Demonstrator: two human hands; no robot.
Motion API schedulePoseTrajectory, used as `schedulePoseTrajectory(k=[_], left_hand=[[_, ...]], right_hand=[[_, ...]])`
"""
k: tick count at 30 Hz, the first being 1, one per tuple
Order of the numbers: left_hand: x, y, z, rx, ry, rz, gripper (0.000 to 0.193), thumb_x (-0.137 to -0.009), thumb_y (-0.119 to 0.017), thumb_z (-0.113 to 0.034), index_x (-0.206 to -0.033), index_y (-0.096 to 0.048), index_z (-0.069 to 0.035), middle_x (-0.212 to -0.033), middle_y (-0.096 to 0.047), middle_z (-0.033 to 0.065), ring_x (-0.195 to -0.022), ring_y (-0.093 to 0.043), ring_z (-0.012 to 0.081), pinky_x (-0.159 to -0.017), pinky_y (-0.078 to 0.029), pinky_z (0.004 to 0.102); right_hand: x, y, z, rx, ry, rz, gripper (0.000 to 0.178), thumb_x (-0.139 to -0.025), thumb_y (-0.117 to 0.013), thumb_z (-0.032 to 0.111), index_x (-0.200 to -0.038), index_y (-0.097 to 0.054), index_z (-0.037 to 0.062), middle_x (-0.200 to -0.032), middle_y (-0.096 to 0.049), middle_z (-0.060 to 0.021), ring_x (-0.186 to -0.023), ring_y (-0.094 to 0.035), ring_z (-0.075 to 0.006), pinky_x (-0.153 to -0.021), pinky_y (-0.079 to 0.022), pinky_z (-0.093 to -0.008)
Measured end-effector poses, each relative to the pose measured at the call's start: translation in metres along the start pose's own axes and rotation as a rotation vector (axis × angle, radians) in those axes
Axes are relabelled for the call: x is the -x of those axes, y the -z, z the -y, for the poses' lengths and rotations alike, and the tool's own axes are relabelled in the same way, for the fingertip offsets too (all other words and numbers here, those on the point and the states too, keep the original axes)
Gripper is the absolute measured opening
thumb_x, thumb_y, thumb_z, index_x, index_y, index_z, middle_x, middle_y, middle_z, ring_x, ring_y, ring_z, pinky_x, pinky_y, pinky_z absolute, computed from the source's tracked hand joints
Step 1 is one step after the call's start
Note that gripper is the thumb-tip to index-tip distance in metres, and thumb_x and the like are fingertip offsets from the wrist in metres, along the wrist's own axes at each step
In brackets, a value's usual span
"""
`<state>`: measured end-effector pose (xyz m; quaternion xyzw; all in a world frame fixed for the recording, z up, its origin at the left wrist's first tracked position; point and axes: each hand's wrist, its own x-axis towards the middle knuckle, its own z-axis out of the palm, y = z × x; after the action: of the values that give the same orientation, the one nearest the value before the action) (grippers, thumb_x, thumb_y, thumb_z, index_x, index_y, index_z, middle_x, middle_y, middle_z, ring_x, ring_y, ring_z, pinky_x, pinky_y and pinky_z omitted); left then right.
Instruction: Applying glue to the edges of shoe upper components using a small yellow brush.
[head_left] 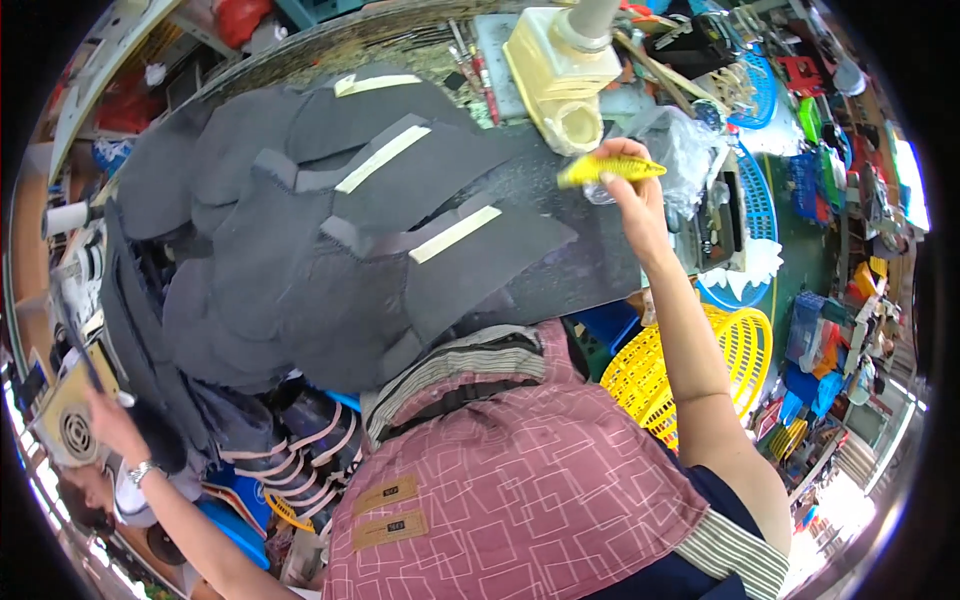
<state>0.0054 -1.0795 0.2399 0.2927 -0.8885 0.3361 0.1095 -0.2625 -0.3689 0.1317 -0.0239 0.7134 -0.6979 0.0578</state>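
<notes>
Raised over the right end of the work surface, my right hand (640,195) is closed round a yellow, ridged oblong thing (612,171) with a pointed end; I cannot make out its kind. Far to the left, my left hand (115,425) wears a wristwatch and is beside a cream machine part with a round vent (78,432). Its fingers look pressed together at the lower end of a dark strip (85,365); what they grip is unclear. Between my hands lie overlapping dark grey fabric pieces (300,240), several with a pale strip (384,160) along an edge.
A cream machine head (565,65) stands at the back. Clear plastic (680,150) lies right of it, near blue baskets (757,200). A yellow basket (745,350) is below my right forearm. Pens (485,85) lie at the back. Another person (95,490) is at lower left.
</notes>
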Motion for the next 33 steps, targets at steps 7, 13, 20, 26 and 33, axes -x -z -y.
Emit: schedulePoseTrajectory(k=[7,13,20,26,33], left_hand=[[0.034,0.12,-0.217,0.952,-0.042,0.008,0.037,-0.085,-0.051,-0.012,-0.119,-0.045,0.003,-0.12,-0.049,0.0178,-0.114,-0.044,0.0301,-0.099,-0.031,0.0347],[0.068,0.126,-0.36,1.362,-0.214,0.632,0.054,-0.074,-0.067,-0.028,-0.117,-0.048,0.0,-0.111,-0.053,0.0175,-0.099,-0.054,0.0276,-0.084,-0.042,0.0337],[0.084,0.126,-0.38,2.102,0.725,1.449,0.021,-0.084,-0.059,-0.015,-0.099,-0.056,-0.001,-0.094,-0.061,0.0087,-0.085,-0.057,0.0152,-0.075,-0.045,0.0278],[0.112,0.137,-0.391,2.373,1.14,1.154,0.021,-0.091,-0.048,-0.016,-0.106,-0.052,-0.003,-0.103,-0.058,0.0066,-0.093,-0.055,0.0175,-0.083,-0.044,0.0326],[0.11,0.132,-0.389,2.43,1.092,1.129,0.024,-0.092,-0.046,-0.016,-0.112,-0.047,-0.002,-0.107,-0.056,0.0085,-0.097,-0.055,0.0187,-0.084,-0.045,0.0325]], right_hand=[[-0.04,0.039,-0.04,0.458,0.129,-0.223,0.017,-0.086,-0.056,0.013,-0.095,-0.062,-0.0008,-0.074,-0.063,-0.0036,-0.067,-0.058,-0.0076,-0.062,-0.045,-0.0209],[-0.066,0.056,-0.071,0.308,0.012,-0.411,0.02,-0.089,-0.053,0.02,-0.086,-0.056,0.0006,-0.067,-0.062,-0.0065,-0.059,-0.059,-0.0107,-0.052,-0.047,-0.022],[-0.037,-0.028,-0.03,-0.673,-0.44,0.187,0.035,-0.088,-0.049,0.04,-0.1,-0.052,0.0068,-0.087,-0.06,-0.0099,-0.069,-0.06,-0.0153,-0.057,-0.052,-0.024],[-0.047,-0.191,0.021,-0.073,-0.02,0.855,0.024,-0.073,-0.065,0.024,-0.083,-0.055,0.004,-0.079,-0.058,-0.0044,-0.071,-0.057,-0.0113,-0.058,-0.045,-0.0244],[-0.071,-0.242,-0.003,0.407,0.205,1.066,0.024,-0.069,-0.062,0.024,-0.075,-0.051,0.0037,-0.06,-0.054,-0.0061,-0.055,-0.051,-0.0152,-0.052,-0.04,-0.0293]])
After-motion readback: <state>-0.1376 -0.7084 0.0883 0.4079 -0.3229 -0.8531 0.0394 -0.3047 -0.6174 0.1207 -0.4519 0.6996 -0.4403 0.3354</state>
